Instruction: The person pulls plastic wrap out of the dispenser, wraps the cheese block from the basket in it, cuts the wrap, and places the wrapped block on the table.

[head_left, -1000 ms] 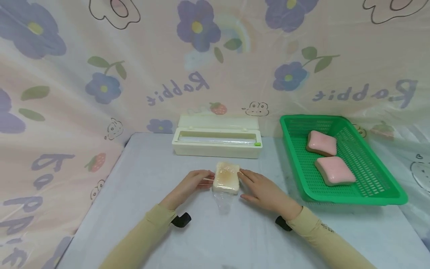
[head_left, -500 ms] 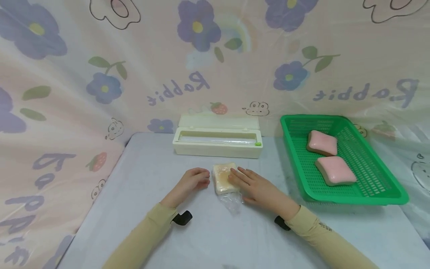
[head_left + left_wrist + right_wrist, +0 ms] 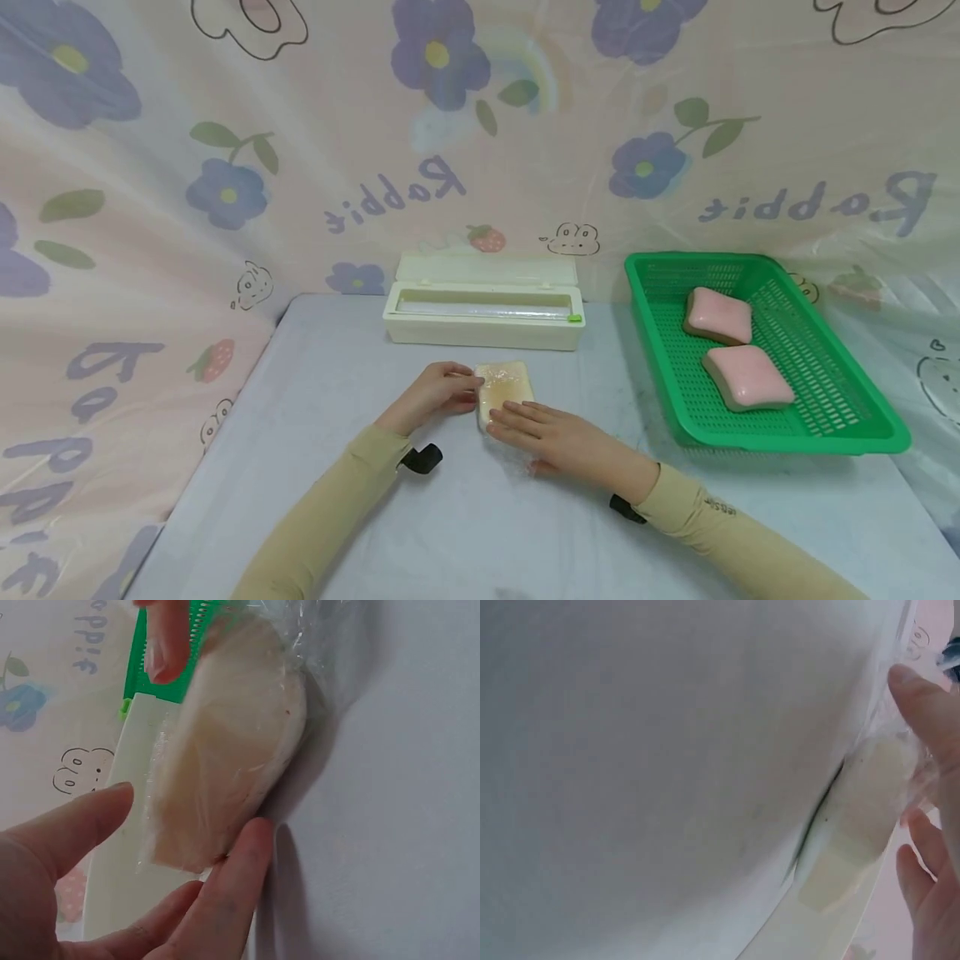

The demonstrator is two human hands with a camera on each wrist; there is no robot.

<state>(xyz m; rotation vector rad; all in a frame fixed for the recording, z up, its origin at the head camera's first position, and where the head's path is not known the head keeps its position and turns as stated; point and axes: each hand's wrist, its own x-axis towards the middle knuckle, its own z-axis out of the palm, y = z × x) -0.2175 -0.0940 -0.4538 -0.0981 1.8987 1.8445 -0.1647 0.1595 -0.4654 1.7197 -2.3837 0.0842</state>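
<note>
A thick bread slice (image 3: 510,379) wrapped in clear cling film lies on the table, with loose film bunched at its near end. At its left side is my left hand (image 3: 438,387), fingertips right at the edge. In the left wrist view, one finger (image 3: 251,847) touches the slice's lower edge while the thumb (image 3: 97,817) stands apart from it. My right hand (image 3: 566,437) lies with straight fingers over the slice's near right corner, its thumb low by the loose film. In the right wrist view, those fingers are beside the wrapped slice (image 3: 862,817).
A cream cling film dispenser (image 3: 483,333), lid up and roll inside, stands behind the slice. To the right, a green plastic basket (image 3: 795,442) holds two pink-topped bread-shaped pieces (image 3: 750,377). Patterned cloth (image 3: 525,167) hangs behind the white-covered table (image 3: 480,533).
My right hand has moved from the slice's right side to its near edge, over the loose film. My left hand drew off slightly, then came back to the left edge.
</note>
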